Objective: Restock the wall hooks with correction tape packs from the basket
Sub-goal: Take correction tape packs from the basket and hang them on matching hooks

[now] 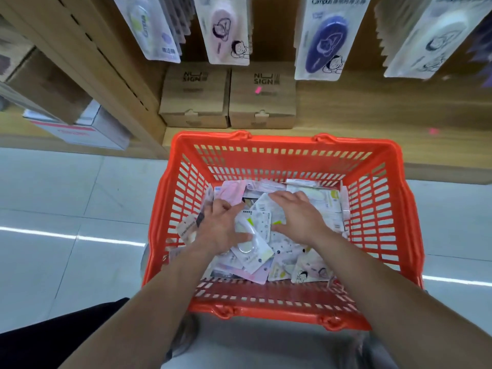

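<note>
Both forearms are reaching down into the orange basket. Loose correction tape packs are covering its floor, and the high slatted walls are crowding both wrists. The right hand is lying flat on the pile with its fingers spread. The left hand is digging in at the pile's left with curled fingers; I cannot tell if it grips a pack. Cardboard boxes are sitting beyond the far rim, under the hanging packs.

2 bare forearms; black garment.

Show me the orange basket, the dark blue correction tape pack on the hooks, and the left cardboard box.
orange basket (pixel 282 141), head view, on its far rim.
dark blue correction tape pack (pixel 326 43), head view, on the blue tape body.
left cardboard box (pixel 194 95), head view, middle of its printed face.
</note>
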{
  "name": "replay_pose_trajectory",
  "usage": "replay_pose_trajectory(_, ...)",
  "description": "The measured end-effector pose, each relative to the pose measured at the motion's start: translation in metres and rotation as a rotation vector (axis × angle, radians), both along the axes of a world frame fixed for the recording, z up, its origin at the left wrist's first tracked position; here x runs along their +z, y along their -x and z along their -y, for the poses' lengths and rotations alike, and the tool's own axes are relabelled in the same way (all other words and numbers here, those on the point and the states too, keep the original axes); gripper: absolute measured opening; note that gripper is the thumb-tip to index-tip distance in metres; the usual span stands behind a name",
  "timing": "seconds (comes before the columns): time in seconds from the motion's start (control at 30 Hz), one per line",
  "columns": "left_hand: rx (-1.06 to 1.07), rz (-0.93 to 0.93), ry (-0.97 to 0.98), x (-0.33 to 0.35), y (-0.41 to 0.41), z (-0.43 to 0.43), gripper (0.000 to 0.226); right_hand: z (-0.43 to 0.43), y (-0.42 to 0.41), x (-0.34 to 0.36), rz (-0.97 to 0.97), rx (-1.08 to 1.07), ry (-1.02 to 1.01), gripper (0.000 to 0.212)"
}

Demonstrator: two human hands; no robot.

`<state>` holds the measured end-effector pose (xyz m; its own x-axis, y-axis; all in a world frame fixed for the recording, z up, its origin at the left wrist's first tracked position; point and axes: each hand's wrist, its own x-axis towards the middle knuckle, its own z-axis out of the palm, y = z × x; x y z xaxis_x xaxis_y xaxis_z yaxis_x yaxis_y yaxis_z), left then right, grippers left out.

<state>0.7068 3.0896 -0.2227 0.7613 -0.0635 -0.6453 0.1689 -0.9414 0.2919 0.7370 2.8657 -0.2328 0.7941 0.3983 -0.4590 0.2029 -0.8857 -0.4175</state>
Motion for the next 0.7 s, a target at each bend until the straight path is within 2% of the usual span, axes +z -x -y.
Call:
replay_pose_trajectory(0.17, 0.039, 0.051, 0.053, 0.003, -0.001, 0.001, 0.079, 0.001, -0.010, -0.009, -0.034, -0.041, -0.029, 0.105)
replay_pose_trajectory(0.3, 0.034, 0.116, 0.047, 0.005, -0.001, -0.003, 0.077, 0.003, -0.012, -0.011, -0.088, -0.073, -0.025, 0.102)
replay_pose_trajectory(0.4, 0.107, 0.064, 0.063, 0.015, -0.003, -0.005, 0.069, 0.008, -0.015, -0.009, -0.169, -0.141, -0.101, 0.080)
replay_pose_trajectory(0.5, 0.178, 0.030, 0.043, 0.028, -0.002, -0.008, 0.064, 0.011, -0.015, -0.005, -0.169, -0.123, -0.130, 0.056)
replay_pose_trajectory(0.6, 0.193, 0.038, 0.066, 0.034, 0.003, -0.014, 0.065, 0.013, -0.014, -0.006, -0.175, -0.143, -0.137, 0.048)
replay_pose_trajectory(0.7, 0.194, 0.046, 0.121, 0.039, 0.006, -0.019, 0.074, 0.015, -0.010, -0.004, -0.179, -0.277, -0.249, 0.043)
